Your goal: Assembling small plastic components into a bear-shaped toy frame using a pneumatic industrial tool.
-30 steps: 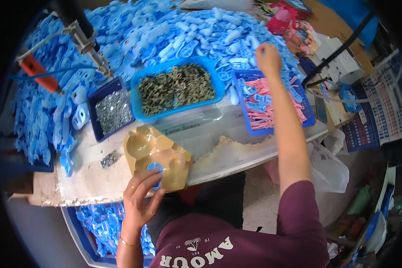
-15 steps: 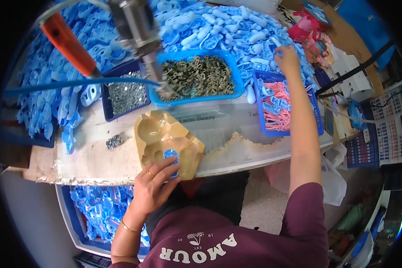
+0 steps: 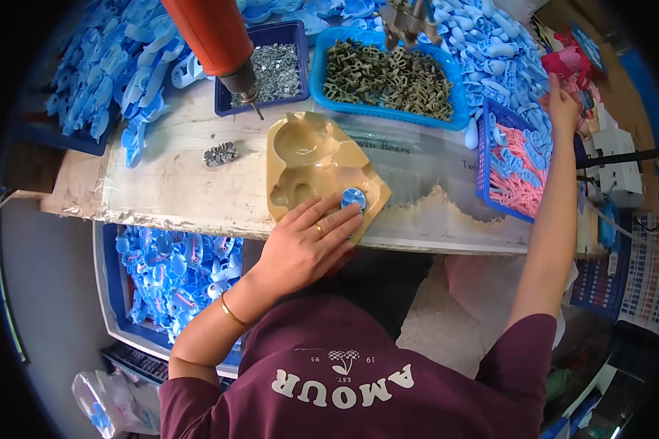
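Note:
On the worktable lies a tan moulded fixture (image 3: 300,172) with rounded hollows. In its near right hollow sits a small blue plastic part (image 3: 354,197). My left hand (image 3: 307,238) rests on the fixture's near edge with fingers stretched out, fingertips against that part. My right hand (image 3: 562,110) reaches far right, over the edge of the blue plastic pieces (image 3: 498,58), beyond a purple basket (image 3: 483,172) of pink and blue pieces. Its index finger and thumb look apart, and I see nothing held there. An orange-red power screwdriver (image 3: 216,36) hangs above the table, bit downward.
A dark blue tray (image 3: 222,102) of small screws and a bright blue basket (image 3: 388,117) of metal clips stand behind the fixture. A small metal heap (image 3: 220,154) lies left of it. Blue shells (image 3: 117,58) pile up far left. Below the table edge sits a bin (image 3: 113,293) of blue parts.
The view has shifted, so the table sits higher and further right. My left fingers, bent round the blue part before, now lie flatter beside it. My right hand stays reached out at the far right.

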Demonstrator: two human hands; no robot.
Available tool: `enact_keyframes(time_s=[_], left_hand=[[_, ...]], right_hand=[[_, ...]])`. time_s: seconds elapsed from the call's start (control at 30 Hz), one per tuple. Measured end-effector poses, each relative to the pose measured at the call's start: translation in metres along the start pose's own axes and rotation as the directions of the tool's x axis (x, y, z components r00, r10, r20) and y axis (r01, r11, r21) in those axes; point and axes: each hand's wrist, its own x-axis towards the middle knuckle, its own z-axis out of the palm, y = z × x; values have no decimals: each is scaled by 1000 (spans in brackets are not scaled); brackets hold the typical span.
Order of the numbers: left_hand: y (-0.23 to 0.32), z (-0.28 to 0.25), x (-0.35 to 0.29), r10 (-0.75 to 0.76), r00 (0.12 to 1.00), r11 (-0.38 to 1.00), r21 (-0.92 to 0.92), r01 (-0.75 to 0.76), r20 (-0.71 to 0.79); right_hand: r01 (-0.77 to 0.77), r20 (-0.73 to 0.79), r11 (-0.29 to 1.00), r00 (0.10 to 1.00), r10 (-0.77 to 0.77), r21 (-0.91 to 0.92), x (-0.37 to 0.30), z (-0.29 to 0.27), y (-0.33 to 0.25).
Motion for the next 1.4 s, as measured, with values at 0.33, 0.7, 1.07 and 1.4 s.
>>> enact_keyframes(time_s=[0.33,0.7,1.07,1.4], left_hand=[[5,0,-19,65,992,995,86,-56,-105],[-33,-36,-62,-31,918,995,72,65,-395],[-219,-115,-132,-412,637,525,402,750,-651],[-113,-143,-120,-722,690,118,-991,69,-38]], right_hand=[[583,772,717,225,-594,382,-236,70,-216],[827,757,471,88,-648,308,-303,113,-238],[724,651,559,201,-732,405,-303,96,-239],[242,663,746,345,-664,621,-341,101,-246]])
